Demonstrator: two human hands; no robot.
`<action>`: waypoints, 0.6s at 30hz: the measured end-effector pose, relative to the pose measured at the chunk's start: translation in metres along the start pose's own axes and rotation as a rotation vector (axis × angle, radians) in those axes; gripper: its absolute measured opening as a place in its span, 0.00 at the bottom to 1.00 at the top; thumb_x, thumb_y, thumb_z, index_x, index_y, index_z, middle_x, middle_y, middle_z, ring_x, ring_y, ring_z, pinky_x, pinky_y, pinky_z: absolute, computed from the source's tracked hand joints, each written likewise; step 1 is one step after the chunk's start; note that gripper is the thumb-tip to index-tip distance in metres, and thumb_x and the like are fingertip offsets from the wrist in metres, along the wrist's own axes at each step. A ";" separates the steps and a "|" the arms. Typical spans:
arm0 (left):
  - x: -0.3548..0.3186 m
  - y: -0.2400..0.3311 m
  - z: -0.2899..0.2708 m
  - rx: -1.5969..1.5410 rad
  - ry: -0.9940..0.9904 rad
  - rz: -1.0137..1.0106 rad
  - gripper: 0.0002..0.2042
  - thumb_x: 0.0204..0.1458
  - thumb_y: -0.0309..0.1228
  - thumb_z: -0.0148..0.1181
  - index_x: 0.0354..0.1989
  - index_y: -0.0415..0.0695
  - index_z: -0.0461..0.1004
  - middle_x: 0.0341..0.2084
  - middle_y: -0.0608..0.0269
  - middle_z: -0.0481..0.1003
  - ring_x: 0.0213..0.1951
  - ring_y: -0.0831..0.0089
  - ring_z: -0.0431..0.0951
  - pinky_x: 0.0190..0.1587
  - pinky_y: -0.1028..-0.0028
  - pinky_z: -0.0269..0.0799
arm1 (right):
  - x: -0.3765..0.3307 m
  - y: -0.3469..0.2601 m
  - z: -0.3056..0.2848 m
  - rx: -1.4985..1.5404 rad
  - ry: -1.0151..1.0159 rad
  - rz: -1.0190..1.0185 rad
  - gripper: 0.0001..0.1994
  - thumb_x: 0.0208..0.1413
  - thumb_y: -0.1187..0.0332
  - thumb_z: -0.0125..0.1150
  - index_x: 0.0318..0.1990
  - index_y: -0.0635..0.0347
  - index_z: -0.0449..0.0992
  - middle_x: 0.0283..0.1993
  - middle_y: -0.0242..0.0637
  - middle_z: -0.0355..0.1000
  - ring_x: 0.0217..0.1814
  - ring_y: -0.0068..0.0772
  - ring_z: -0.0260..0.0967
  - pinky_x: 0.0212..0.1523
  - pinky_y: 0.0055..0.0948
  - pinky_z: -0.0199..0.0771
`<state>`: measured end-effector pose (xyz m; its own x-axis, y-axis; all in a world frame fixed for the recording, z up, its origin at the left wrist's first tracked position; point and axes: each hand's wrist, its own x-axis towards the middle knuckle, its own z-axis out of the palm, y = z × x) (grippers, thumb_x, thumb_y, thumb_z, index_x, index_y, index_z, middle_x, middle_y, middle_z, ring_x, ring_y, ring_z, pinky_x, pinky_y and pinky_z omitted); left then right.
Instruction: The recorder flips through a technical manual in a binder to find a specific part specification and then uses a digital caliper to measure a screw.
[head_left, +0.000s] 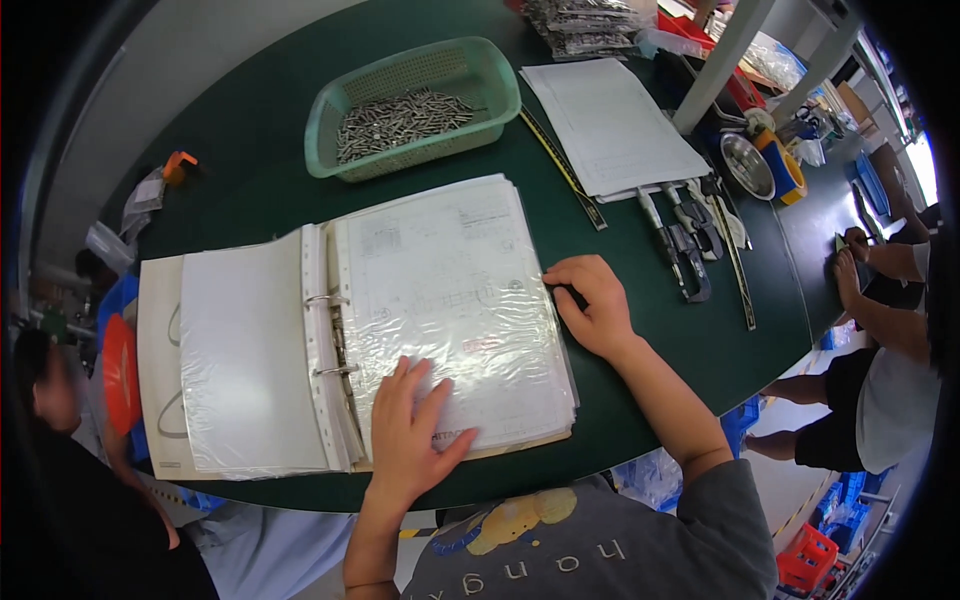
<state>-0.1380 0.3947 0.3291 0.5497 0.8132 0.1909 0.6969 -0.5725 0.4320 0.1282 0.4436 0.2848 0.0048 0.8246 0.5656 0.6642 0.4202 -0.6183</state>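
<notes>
A ring binder [160, 375] lies open on the green table in front of me. On its right side is a stack of clear plastic sleeves [455, 240] holding printed drawing sheets; a blank white sheet [250, 360] shows on its left side. My left hand [410, 430] rests flat on the lower part of the top sleeve, fingers spread, close to the metal rings [335, 370]. At the right edge of the sleeves, the bent fingertips of my right hand [597, 308] meet the sleeve's edge, with the thumb drawn in near them.
Beyond the binder stands a green plastic basket [415, 65] of small metal pins [400, 122]. To the right lie loose papers [610, 125], a steel rule [560, 170], micrometers [685, 245] and a metal bowl [748, 165]. People sit at left and work at far right.
</notes>
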 end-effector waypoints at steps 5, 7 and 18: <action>0.000 0.002 0.004 -0.007 -0.047 -0.011 0.31 0.31 0.47 0.65 0.43 0.41 0.67 0.49 0.49 0.60 0.54 0.50 0.58 0.55 0.52 0.51 | -0.001 0.002 -0.001 0.011 -0.012 0.040 0.07 0.37 0.80 0.54 0.28 0.61 0.72 0.31 0.37 0.70 0.35 0.38 0.66 0.35 0.31 0.66; 0.001 0.003 0.002 -0.016 -0.065 -0.016 0.32 0.30 0.49 0.65 0.43 0.41 0.67 0.50 0.49 0.60 0.54 0.50 0.58 0.55 0.53 0.50 | 0.001 0.001 -0.001 0.027 -0.017 0.054 0.07 0.37 0.80 0.54 0.28 0.61 0.72 0.31 0.37 0.70 0.35 0.38 0.66 0.35 0.31 0.66; -0.003 -0.003 0.011 0.012 -0.058 -0.022 0.34 0.31 0.52 0.64 0.46 0.41 0.66 0.52 0.51 0.59 0.56 0.51 0.57 0.56 0.52 0.49 | 0.002 0.004 0.000 0.031 -0.030 0.077 0.07 0.38 0.80 0.54 0.28 0.62 0.73 0.30 0.37 0.70 0.34 0.38 0.66 0.34 0.30 0.66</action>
<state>-0.1363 0.3925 0.3173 0.5596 0.8185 0.1299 0.7145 -0.5559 0.4249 0.1307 0.4469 0.2840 0.0317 0.8658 0.4994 0.6393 0.3665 -0.6760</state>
